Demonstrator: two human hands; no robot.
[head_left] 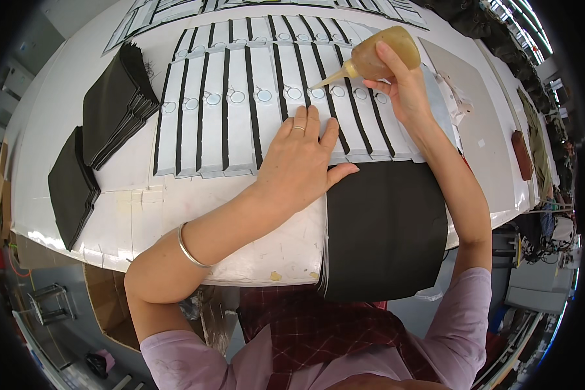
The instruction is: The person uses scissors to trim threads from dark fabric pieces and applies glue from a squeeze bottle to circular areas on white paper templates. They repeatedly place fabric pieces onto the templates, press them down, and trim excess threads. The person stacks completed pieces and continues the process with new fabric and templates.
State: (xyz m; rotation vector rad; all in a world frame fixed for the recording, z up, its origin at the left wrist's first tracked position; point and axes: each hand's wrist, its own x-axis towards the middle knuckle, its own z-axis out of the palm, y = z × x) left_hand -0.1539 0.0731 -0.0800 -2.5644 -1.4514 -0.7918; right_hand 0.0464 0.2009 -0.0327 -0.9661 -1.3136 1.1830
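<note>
My right hand [402, 83] is wrapped round a squeeze bottle [370, 57] of amber liquid, tilted so that its long thin nozzle points down to the left. The nozzle's tip is at or just over one of the round pale marks on a row of overlapping white panels [240, 71] with black edge strips. Whether the tip touches cannot be told. My left hand [302, 146] lies flat on the panels' near edge, fingers stretched out, just below that mark. Its thumb reaches the top of a stack of black fabric pieces [387, 227], which hangs over the table's near edge.
Two folded stacks of black fabric [120, 107] lie on the white table [130, 227] at the left. More white panels [221, 8] are at the far edge. A grey board [468, 123] and a dark red block [520, 156] are at the right. A cardboard box [107, 302] stands below.
</note>
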